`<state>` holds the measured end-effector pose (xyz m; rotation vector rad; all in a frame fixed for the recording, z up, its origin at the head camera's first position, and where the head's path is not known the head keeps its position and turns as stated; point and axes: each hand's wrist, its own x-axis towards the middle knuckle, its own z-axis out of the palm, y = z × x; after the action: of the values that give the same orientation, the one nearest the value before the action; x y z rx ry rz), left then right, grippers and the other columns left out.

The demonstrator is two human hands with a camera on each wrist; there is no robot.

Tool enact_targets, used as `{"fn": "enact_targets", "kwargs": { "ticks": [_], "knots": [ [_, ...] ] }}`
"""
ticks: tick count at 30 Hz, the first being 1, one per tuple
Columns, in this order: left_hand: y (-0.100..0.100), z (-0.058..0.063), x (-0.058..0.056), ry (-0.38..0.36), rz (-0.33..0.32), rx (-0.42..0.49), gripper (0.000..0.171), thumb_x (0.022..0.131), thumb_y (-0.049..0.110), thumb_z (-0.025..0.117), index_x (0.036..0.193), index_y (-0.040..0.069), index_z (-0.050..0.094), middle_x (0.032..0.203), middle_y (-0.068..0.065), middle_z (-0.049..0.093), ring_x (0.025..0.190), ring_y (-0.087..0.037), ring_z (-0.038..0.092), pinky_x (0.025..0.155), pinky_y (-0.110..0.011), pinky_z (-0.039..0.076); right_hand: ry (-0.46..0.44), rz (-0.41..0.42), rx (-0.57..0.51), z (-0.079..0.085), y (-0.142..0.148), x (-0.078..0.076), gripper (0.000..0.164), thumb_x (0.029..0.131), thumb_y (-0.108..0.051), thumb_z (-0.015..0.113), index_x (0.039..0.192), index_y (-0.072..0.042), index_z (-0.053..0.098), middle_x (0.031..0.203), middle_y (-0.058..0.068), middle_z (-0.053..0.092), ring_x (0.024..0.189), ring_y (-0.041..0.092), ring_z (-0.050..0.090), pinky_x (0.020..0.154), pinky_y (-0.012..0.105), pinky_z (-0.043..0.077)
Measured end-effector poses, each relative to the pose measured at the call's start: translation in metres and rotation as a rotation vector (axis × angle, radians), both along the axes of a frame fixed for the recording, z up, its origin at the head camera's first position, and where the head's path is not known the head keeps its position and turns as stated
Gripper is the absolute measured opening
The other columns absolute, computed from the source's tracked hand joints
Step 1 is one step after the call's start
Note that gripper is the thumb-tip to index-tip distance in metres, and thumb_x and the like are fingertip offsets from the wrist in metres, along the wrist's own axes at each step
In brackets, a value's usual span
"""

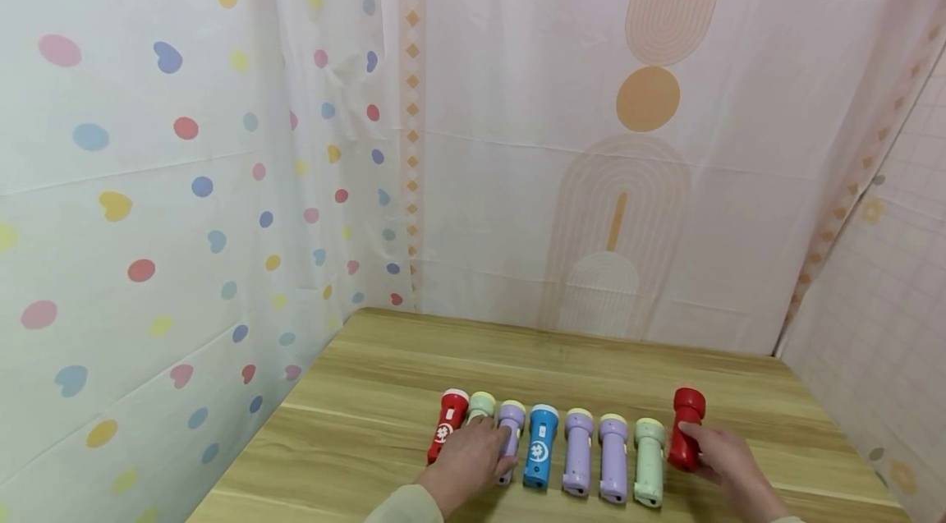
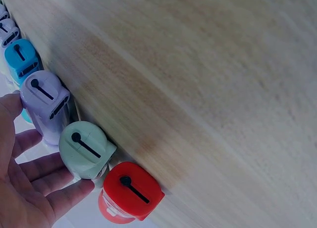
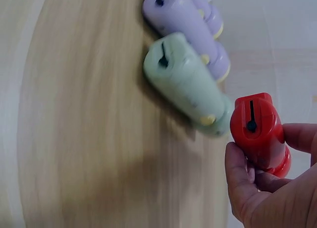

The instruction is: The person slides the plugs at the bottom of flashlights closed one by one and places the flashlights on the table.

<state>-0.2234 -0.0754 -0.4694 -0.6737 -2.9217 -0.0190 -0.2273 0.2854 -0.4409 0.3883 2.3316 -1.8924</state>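
My right hand (image 1: 727, 457) grips a red flashlight (image 1: 689, 428), thumb on one side and fingers on the other. In the right wrist view its red end cap (image 3: 255, 121) faces the camera, beside a pale green flashlight (image 3: 190, 84). At the left of the row my left hand (image 1: 473, 457) reaches over a second pale green flashlight (image 2: 84, 148) and a purple flashlight (image 2: 47, 101). Its thumb tip is at the purple one's side, and its spread fingers lie against the green one. Left of them lies another red flashlight (image 1: 448, 423) with a white emblem.
Between the hands lie a blue flashlight (image 1: 541, 445) and two more purple flashlights, one (image 1: 578, 449) beside the other (image 1: 613, 457). The row stands on a wood-grain table (image 1: 473, 350). A dotted curtain (image 1: 185, 219) hangs at the left, a pale patterned one (image 1: 502, 178) behind.
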Motion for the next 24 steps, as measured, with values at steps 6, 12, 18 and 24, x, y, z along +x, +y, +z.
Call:
{"fn": "enact_targets", "kwargs": {
  "ticks": [6, 12, 18, 24],
  "knots": [
    [0.000, -0.001, 0.000, 0.012, -0.004, -0.001, 0.034, 0.091, 0.050, 0.067, 0.100, 0.017, 0.065, 0.086, -0.001, 0.060, 0.083, -0.016, 0.059, 0.065, -0.034, 0.055, -0.001, -0.015, 0.078, -0.007, 0.004, 0.001, 0.034, 0.094, -0.017, 0.059, 0.099, 0.017, 0.053, 0.078, 0.008, 0.059, 0.066, 0.014, 0.059, 0.063, 0.029, 0.055],
    [-0.001, 0.000, 0.000, 0.000, -0.004, 0.002, 0.033, 0.091, 0.049, 0.068, 0.100, 0.017, 0.065, 0.086, -0.001, 0.060, 0.082, -0.015, 0.058, 0.064, -0.033, 0.054, -0.026, 0.028, 0.255, -0.014, 0.012, 0.000, 0.029, 0.091, -0.021, 0.061, 0.086, 0.007, 0.057, 0.072, 0.005, 0.053, 0.063, 0.016, 0.050, 0.061, 0.028, 0.046],
    [0.000, 0.001, 0.000, -0.018, 0.002, -0.009, 0.036, 0.091, 0.050, 0.067, 0.103, 0.017, 0.065, 0.089, -0.001, 0.061, 0.083, -0.015, 0.058, 0.068, -0.034, 0.055, -0.072, 0.052, 0.347, -0.019, 0.015, -0.001, 0.030, 0.090, -0.023, 0.062, 0.082, 0.005, 0.057, 0.069, 0.006, 0.051, 0.060, 0.015, 0.049, 0.058, 0.027, 0.045],
    [-0.001, 0.001, 0.001, -0.009, 0.000, -0.017, 0.037, 0.091, 0.051, 0.066, 0.105, 0.017, 0.066, 0.089, -0.001, 0.061, 0.084, -0.015, 0.059, 0.069, -0.034, 0.056, -0.127, 0.086, 0.407, -0.022, 0.012, 0.001, 0.038, 0.091, -0.022, 0.062, 0.093, 0.015, 0.054, 0.077, 0.012, 0.051, 0.069, 0.021, 0.051, 0.063, 0.028, 0.047]
  ]
}}
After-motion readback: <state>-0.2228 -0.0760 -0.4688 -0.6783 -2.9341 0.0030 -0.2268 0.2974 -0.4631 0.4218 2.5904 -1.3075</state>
